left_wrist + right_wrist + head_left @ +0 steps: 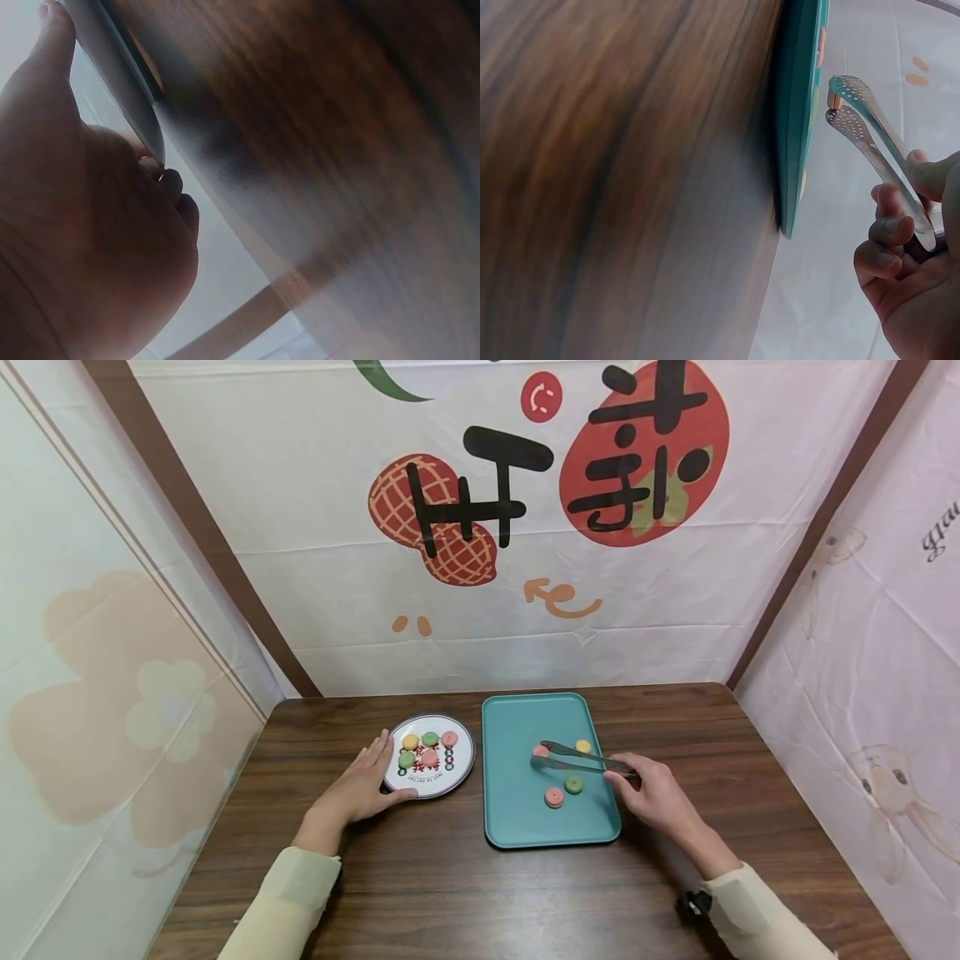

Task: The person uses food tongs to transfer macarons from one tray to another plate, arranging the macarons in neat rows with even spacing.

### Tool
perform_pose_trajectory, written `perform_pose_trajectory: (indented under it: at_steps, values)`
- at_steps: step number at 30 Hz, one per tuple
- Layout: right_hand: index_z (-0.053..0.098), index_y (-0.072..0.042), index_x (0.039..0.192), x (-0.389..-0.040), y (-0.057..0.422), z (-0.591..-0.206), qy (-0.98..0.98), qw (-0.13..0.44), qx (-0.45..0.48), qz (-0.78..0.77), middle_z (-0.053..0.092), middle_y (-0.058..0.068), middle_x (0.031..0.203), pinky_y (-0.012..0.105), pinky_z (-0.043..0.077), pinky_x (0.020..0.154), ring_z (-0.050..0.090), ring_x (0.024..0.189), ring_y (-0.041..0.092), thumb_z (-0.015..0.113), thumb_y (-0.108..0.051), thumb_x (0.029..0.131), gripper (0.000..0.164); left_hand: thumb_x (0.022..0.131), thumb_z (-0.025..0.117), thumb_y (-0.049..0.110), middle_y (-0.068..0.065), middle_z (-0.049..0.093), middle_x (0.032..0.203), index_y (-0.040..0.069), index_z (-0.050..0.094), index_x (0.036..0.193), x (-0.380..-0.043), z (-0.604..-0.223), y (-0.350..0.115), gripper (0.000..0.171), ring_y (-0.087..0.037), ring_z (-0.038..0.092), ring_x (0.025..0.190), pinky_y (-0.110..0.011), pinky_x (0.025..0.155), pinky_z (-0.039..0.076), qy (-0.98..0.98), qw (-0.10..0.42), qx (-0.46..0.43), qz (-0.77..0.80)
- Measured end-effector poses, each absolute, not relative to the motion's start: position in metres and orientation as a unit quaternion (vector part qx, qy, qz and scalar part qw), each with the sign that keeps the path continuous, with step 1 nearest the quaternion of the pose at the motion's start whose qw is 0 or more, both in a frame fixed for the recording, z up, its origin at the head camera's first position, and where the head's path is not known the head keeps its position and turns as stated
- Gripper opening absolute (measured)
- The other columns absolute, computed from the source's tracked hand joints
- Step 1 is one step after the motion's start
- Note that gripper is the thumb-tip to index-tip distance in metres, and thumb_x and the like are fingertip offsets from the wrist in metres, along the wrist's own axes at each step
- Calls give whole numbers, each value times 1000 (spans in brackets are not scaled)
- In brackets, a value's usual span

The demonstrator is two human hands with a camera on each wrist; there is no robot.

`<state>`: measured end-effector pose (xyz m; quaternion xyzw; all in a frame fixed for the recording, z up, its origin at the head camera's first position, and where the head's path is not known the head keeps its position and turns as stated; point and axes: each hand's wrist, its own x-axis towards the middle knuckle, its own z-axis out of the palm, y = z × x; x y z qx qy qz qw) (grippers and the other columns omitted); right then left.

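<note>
My left hand (367, 785) rests against the left and front rim of a round white plate (459, 777), thumb spread from the outstretched fingers. Several yellow, green and pink macarons sit on the plate, among them a yellow macaron (410, 742). With my right hand (656, 793) I hold metal tongs (885, 150) with perforated tips. Between those tips is a pink macaron (540, 751), over the teal tray (517, 818). On the tray lie another pink macaron (554, 797), a green macaron (573, 785) and a yellow macaron (583, 747), the last just behind the tongs.
The brown wooden table (420, 893) carries the plate on the left and the tray beside it to the right. A printed white cloth (330, 610) hangs behind the table, with more cloth along both sides.
</note>
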<state>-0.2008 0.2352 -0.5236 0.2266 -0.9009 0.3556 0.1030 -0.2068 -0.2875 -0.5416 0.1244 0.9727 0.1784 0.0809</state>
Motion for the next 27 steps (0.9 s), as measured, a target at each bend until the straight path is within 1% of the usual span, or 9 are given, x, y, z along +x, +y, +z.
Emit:
perform_pose_trajectory:
  at_steps: [4, 8, 12, 16, 21, 27]
  values:
    - [74, 4, 124, -201, 230, -524, -898, 100, 231, 361, 76, 6, 95, 27, 56, 61, 60, 71, 4, 77, -13, 101, 28, 95, 60, 78, -25, 5, 178, -6, 10, 169, -207, -541, -287, 123, -42, 11, 165, -59, 133, 15, 973, 81, 127, 178]
    - [75, 2, 122, -202, 224, -524, -897, 107, 235, 359, 72, 1, 89, 25, 54, 60, 57, 69, 4, 78, -14, 100, 28, 96, 62, 76, -26, 4, 178, -6, 9, 169, -207, -543, -287, 123, -42, 11, 165, -59, 133, 15, 972, 81, 130, 178]
    - [75, 2, 121, -203, 219, -523, -894, 113, 239, 361, 66, -5, 82, 25, 50, 58, 52, 66, 4, 79, -16, 100, 28, 94, 61, 79, -26, 3, 178, -5, 8, 170, -208, -546, -289, 125, -42, 10, 165, -60, 133, 15, 971, 82, 132, 182]
    - [75, 1, 123, -203, 214, -523, -890, 108, 244, 369, 64, -8, 81, 25, 48, 57, 51, 65, 4, 79, -16, 100, 28, 93, 59, 82, -23, 1, 179, -3, 6, 170, -209, -549, -290, 127, -40, 9, 165, -59, 133, 14, 971, 88, 128, 182]
    - [75, 0, 124, -204, 208, -522, -884, 104, 252, 380, 64, -10, 80, 25, 47, 55, 50, 63, 3, 78, -17, 101, 29, 95, 61, 78, -24, 3, 179, -5, 8, 170, -207, -544, -287, 123, -41, 9, 165, -59, 133, 14, 972, 86, 125, 179]
    - [75, 0, 121, -206, 198, -520, -878, 105, 260, 388, 61, -10, 77, 25, 45, 54, 48, 62, 3, 78, -17, 101, 27, 95, 61, 79, -25, 4, 178, -6, 9, 169, -207, -543, -287, 124, -42, 10, 165, -59, 133, 15, 972, 82, 127, 180]
